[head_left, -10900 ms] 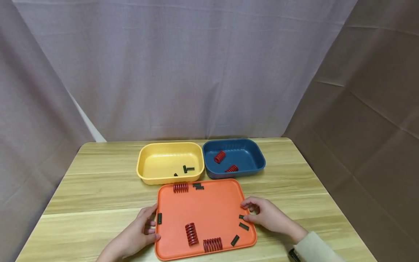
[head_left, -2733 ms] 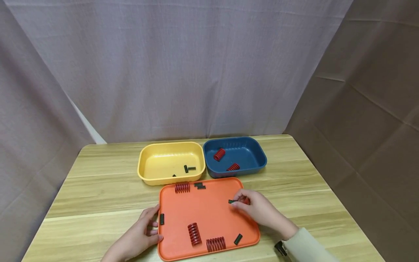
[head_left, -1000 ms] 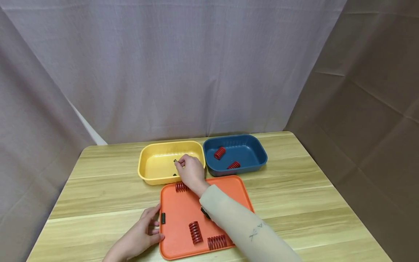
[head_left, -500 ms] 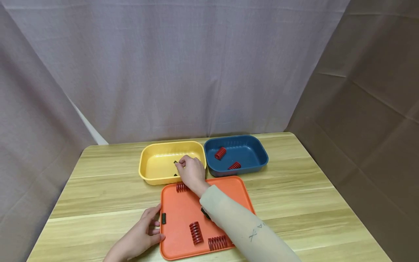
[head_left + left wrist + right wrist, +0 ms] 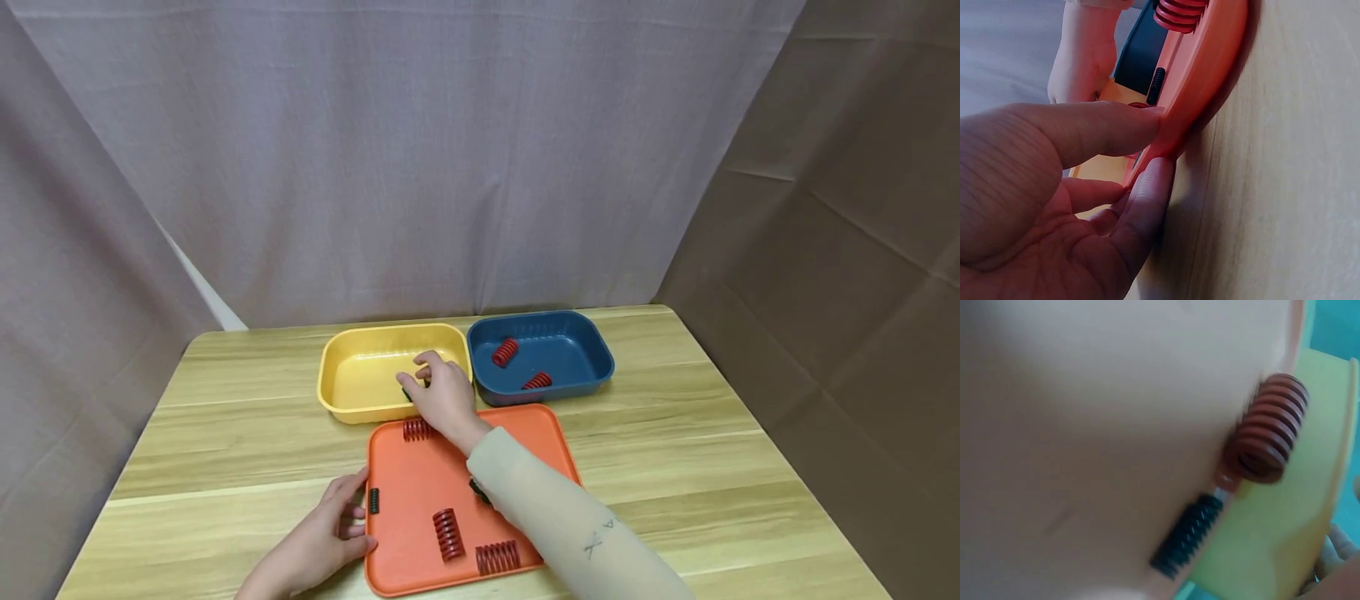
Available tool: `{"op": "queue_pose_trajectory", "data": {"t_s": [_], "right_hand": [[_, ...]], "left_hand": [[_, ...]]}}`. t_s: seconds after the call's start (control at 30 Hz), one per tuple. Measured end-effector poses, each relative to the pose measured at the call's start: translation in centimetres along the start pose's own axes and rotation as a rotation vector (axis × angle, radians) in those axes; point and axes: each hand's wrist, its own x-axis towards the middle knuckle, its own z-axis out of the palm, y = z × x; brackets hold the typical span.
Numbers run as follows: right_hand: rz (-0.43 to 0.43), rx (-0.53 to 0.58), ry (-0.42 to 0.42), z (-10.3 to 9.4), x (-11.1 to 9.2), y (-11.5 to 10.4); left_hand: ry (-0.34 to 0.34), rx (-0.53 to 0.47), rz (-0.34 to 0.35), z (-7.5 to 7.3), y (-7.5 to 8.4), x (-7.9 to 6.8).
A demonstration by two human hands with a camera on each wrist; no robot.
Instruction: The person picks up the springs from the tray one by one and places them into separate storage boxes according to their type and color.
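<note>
At frame centre, the right hand (image 5: 444, 400), loosely parted, seemingly releases a dark metal spring (image 5: 407, 394) inside the oblong yellow plastic bin (image 5: 360, 379); left hand (image 5: 324, 533) pinches the flat orange plastic tray (image 5: 408, 483); next calls for lifting clear.

The person's bare left hand (image 5: 318, 533) is gripping the flat, rectangular orange tray (image 5: 412, 479) at its left; the pale-sleeved right arm (image 5: 562, 517) is spanning it, the bare right hand (image 5: 444, 396) hovering past its far edge, thumb and forefinger parted.
</note>
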Motion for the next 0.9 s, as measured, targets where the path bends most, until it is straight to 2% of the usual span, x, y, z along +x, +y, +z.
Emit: {"op": "queue_pose_trajectory", "data": {"t_s": [0.13,0.33,0.7,0.9], "right_hand": [[-0.017,0.060,-0.034,-1.8,-0.6,0.1],[0.006,0.120,-0.107,-4.8,-2.4,0.8],[-0.024,0.152,-0.231,-8.9,-6.7,3.5],[-0.050,0.116,-0.328,-10.2,-8.8,4.5]], "left_hand": [[-0.001,-0.002,0.010,0.0,-0.2,0.0],[0.001,-0.015,0.016,-0.1,-0.2,0.0],[0.002,0.037,0.002,0.0,0.0,0.0],[-0.011,0.000,0.016,0.0,-0.1,0.0]]}}
